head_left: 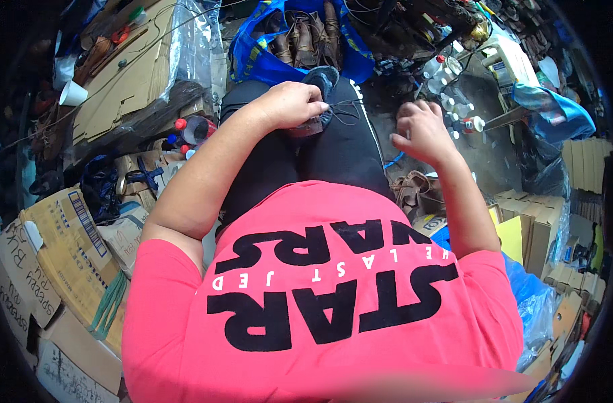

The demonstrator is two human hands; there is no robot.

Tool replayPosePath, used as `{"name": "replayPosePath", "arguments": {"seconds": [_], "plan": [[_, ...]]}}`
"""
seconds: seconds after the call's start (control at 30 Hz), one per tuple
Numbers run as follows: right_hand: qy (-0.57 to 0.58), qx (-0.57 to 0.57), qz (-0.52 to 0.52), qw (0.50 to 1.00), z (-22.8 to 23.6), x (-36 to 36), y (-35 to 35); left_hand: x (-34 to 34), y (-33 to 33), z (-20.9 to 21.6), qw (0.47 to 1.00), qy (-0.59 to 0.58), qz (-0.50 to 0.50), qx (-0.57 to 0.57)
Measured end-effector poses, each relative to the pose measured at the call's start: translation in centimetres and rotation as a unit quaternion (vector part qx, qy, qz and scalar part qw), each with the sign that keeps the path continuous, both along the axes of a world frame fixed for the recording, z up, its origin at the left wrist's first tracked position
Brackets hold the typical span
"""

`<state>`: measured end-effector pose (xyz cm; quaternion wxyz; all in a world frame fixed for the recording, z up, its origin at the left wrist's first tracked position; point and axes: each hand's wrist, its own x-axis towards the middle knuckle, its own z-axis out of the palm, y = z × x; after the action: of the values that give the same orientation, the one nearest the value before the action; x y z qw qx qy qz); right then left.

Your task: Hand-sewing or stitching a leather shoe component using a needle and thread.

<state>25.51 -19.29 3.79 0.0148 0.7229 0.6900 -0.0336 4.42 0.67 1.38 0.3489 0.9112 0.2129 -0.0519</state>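
Observation:
Across my thighs lies a dark shoe with thin black laces trailing loose to its right. My left hand is closed on the shoe, thumb and fingers over its upper, hiding much of it. To the right of my legs, apart from the shoe, my right hand hangs in the air, slightly blurred. Its fingers are loosely bent with the thumb apart, and I see nothing in them. Just beyond my knees, a blue bag holds several brown leather shoes.
Several small bottles stand on the floor at the right, near a blue cloth. Flat cardboard under plastic lies at the left, by a red-capped bottle. Cardboard boxes crowd my left side; brown shoes lie by my right hip.

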Motion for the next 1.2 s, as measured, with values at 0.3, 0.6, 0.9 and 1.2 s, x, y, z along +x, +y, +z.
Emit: {"name": "replayPosePath", "arguments": {"seconds": [0.3, 0.6, 0.9, 1.2], "plan": [[0.076, 0.145, 0.136, 0.977, 1.7, -3.6, 3.0, 0.3, -0.1, -0.3, 0.999, -0.018, -0.033, 0.032], [0.155, 0.122, -0.051, 0.979, 0.3, -0.8, 0.8, -0.1, 0.3, -0.3, 0.995, -0.037, -0.056, 0.069], [0.003, 0.043, 0.132, 0.99, -0.9, -4.4, 6.7, -0.5, 0.0, 0.0, 0.975, -0.029, -0.113, 0.191], [0.175, 0.068, -0.053, 0.981, -4.4, 4.4, 1.1, -10.2, 4.7, -0.2, 0.974, -0.08, 0.028, 0.209]]}}
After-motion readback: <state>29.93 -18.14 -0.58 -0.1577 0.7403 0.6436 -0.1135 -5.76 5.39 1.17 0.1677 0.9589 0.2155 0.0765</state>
